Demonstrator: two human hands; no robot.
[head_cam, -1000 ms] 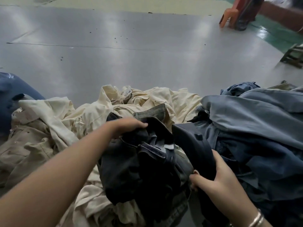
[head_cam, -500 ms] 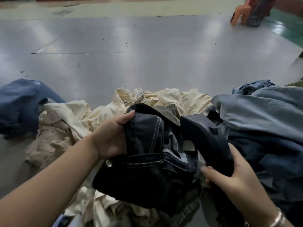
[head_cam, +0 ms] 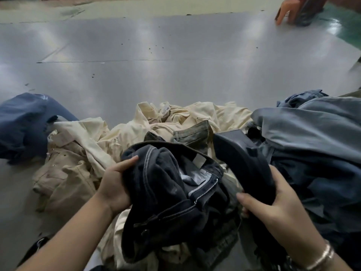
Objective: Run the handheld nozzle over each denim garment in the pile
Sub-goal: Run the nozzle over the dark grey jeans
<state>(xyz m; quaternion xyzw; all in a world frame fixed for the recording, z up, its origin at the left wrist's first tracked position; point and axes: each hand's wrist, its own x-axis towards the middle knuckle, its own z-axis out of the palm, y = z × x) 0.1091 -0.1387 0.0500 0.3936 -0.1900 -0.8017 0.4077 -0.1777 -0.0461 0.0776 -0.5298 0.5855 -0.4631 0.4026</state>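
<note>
My left hand (head_cam: pixel 115 184) grips the bunched waistband of dark denim jeans (head_cam: pixel 168 200), whose open zipper faces up. My right hand (head_cam: pixel 273 202) holds the dark handheld nozzle (head_cam: pixel 242 161) by its handle. The nozzle's flat head points up and away, just right of the jeans' opening. Cream garments (head_cam: pixel 82 157) lie heaped to the left and behind. Grey-blue denim garments (head_cam: pixel 312 137) are piled on the right.
A blue garment (head_cam: pixel 25 122) lies apart at the far left on the grey floor (head_cam: pixel 156 65). An orange stool (head_cam: pixel 285 10) stands at the far right back. A bracelet circles my right wrist (head_cam: pixel 322 255).
My left hand has lifted and turned the dark jeans, so the open waistband and zipper now face up. The nozzle in my right hand has stayed beside them.
</note>
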